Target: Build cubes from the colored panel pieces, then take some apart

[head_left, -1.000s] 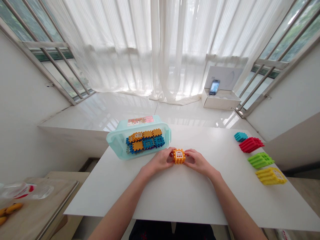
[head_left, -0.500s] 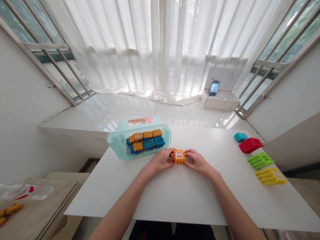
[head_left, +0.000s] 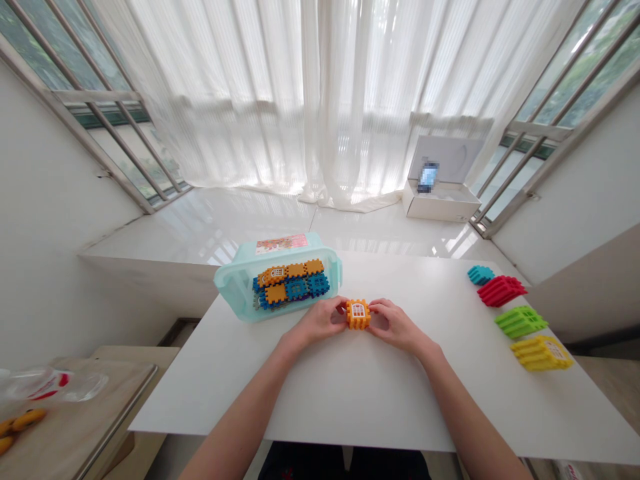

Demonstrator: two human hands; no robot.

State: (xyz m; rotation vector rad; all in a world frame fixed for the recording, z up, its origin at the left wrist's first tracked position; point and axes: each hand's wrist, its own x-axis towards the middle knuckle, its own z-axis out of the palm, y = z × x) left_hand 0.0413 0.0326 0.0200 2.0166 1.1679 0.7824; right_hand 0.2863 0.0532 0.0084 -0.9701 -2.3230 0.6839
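An orange stack of interlocking building blocks (head_left: 359, 315), with a white window piece on its top, sits on the white table (head_left: 360, 387). My left hand (head_left: 323, 319) grips the stack's left side between thumb and fingers. From the other side my right hand (head_left: 395, 323) pinches its right edge the same way. Just beyond my left hand lies a pale turquoise plastic box (head_left: 235, 293), tipped so that its opening faces me. Inside it are orange and blue notched blocks (head_left: 295, 287), some with window cut-outs.
Along the table's right edge stand stacks of blocks: blue (head_left: 481, 275), red (head_left: 502, 291), green (head_left: 521, 321) and yellow (head_left: 541, 353). A white box (head_left: 443, 205) holding a phone (head_left: 428, 177) is on the sill. At left, a plastic bottle (head_left: 55, 385) lies on a side table.
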